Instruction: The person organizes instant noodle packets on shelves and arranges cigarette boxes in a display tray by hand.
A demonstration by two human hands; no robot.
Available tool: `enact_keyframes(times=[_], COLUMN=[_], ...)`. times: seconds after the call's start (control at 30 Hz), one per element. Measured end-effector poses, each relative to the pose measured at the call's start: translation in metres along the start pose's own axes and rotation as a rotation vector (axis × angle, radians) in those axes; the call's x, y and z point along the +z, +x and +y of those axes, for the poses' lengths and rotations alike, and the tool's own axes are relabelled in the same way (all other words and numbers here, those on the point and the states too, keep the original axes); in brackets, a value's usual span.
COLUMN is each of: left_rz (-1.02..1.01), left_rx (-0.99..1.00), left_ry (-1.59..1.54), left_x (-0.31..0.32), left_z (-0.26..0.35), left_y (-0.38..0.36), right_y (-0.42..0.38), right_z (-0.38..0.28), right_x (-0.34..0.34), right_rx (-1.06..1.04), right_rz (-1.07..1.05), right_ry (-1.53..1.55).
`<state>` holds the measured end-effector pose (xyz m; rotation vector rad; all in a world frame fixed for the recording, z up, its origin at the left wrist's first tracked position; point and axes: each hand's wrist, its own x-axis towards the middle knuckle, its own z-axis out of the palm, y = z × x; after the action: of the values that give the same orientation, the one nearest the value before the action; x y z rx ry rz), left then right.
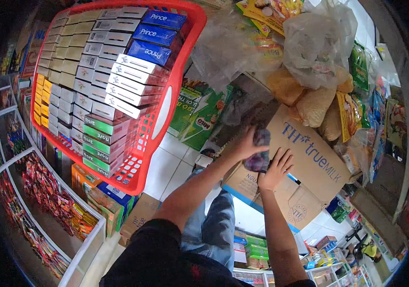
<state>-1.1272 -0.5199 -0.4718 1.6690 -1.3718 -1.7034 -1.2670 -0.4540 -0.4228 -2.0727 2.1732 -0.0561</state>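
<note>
A brown cardboard box printed "TH true MILK" lies tilted in front of me, with flaps and a blue-edged panel at its near side. My left hand is closed around a dark purple, shiny, partly blurred object at the box's left edge. I cannot make out its kind. My right hand rests flat on the cardboard with its fingers spread, just right of the purple object.
At upper left stands a red plastic basket packed with cigarette cartons. Green Milo packaging lies beyond the hands. Clear plastic bags and food packets crowd the upper right. Racks of snacks line the left.
</note>
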Motion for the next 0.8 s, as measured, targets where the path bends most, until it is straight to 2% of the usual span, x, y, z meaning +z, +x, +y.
enact_keyframes(times=[0.07, 0.13, 0.17, 0.23, 0.27, 0.33, 0.4, 0.47, 0.53, 0.6, 0.67, 0.73, 0.77, 0.8], left_rz=[-0.025, 0.177, 0.179, 0.186, 0.186, 0.124, 0.034, 0.046, 0.243, 0.141, 0.344, -0.035, -0.004, -0.067], left_rx=[-0.007, 0.139, 0.134, 0.017, 0.014, -0.020, -0.200, -0.434, -0.396, -0.379, -0.443, -0.201, -0.173, -0.220], left_ry=[-0.267, -0.233, -0.237, -0.440, -0.445, -1.079, -1.311, -1.405, -1.219, -1.371, -1.252, -1.012, -1.000, -0.802], left_x=[-0.004, 0.014, 0.026, 0.048, 0.040, 0.025, 0.044, 0.081, 0.059, 0.065, 0.065, 0.070, 0.073, 0.079], left_z=[0.010, -0.012, -0.030, -0.061, -0.049, -0.031, -0.079, -0.165, -0.133, -0.151, -0.141, -0.184, -0.184, -0.179], left_y=[0.034, 0.085, 0.105, 0.126, 0.107, 0.056, 0.037, 0.019, -0.046, -0.087, -0.133, -0.178, -0.209, -0.241], right_y=[-0.002, -0.001, -0.001, -0.003, -0.003, -0.005, -0.003, -0.003, -0.004, -0.005, -0.004, -0.007, -0.007, -0.008], right_z=[0.003, 0.006, 0.006, 0.006, 0.007, 0.007, 0.006, 0.005, 0.005, 0.004, 0.004, 0.004, 0.003, 0.003], right_x=[0.006, 0.010, 0.010, 0.011, 0.013, 0.013, 0.013, 0.012, 0.011, 0.010, 0.009, 0.008, 0.006, 0.001], right_rx=[0.014, 0.022, 0.021, 0.021, 0.019, 0.016, 0.021, 0.018, 0.016, 0.024, 0.001, 0.010, 0.004, -0.017], right_rz=[-0.011, -0.022, -0.025, -0.034, -0.021, -0.006, 0.000, 0.007, 0.018, 0.017, 0.043, 0.039, 0.044, 0.071], right_ry=[-0.014, -0.028, -0.029, -0.034, -0.035, -0.030, -0.042, -0.050, -0.054, -0.057, -0.053, -0.074, -0.091, -0.069])
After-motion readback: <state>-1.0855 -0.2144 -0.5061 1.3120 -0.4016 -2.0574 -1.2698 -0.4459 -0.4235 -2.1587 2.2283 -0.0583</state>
